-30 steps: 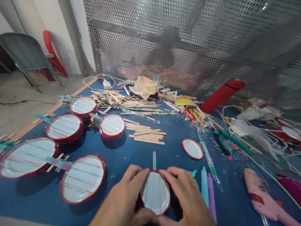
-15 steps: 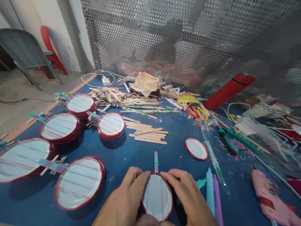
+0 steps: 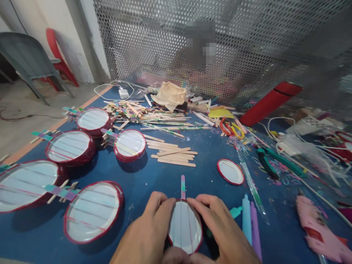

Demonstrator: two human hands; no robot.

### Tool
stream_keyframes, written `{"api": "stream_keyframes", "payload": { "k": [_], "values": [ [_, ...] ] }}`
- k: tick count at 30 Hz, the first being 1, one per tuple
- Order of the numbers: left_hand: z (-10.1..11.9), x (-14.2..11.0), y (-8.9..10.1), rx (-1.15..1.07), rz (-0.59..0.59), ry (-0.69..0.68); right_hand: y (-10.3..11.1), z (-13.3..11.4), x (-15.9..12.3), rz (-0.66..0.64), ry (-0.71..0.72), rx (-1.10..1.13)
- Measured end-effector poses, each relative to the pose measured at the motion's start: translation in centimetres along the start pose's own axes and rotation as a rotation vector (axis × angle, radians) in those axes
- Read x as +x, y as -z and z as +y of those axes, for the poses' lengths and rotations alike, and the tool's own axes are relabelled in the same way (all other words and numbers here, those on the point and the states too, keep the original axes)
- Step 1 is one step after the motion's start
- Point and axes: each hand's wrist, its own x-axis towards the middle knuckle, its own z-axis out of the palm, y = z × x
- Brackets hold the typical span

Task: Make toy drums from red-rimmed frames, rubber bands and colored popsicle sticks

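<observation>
My left hand and my right hand both cup a small round red-rimmed lid near the bottom middle of the blue mat. Thin rubber bands run lengthwise over its white face. A coloured craft stick juts out from under its far edge. The fingers of each hand curl round the lid's sides and the thumbs meet at its near edge.
Several larger banded red-rimmed lids with stick handles lie to the left. A bare small lid, loose wooden sticks, pliers, a red cylinder, a pink glue gun and coloured sticks lie around. Perforated metal mesh stands behind.
The view has shifted slightly. My hands stay on the small lid, with the fingers moved a little closer round its far edge.
</observation>
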Motion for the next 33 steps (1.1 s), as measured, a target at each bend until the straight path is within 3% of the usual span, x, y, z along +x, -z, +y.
{"api": "stream_keyframes", "payload": {
  "k": [5, 9, 23, 33],
  "values": [
    [0.7, 0.1, 0.2, 0.076, -0.012, 0.045, 2.0, -1.6, 1.3, -0.106, -0.089, 0.029],
    [1.2, 0.2, 0.4, 0.137, -0.002, 0.068, 2.4, -2.2, 2.0, -0.138, -0.113, 0.049],
    [1.3, -0.2, 0.2, 0.225, 0.119, 0.029, 2.9, -1.9, 2.3, -0.210, -0.004, -0.062],
    [2.4, 0.5, 0.8, 0.427, -0.025, 0.219, 2.3, 0.0, 1.7, -0.179, 0.100, -0.118]
  ]
}}
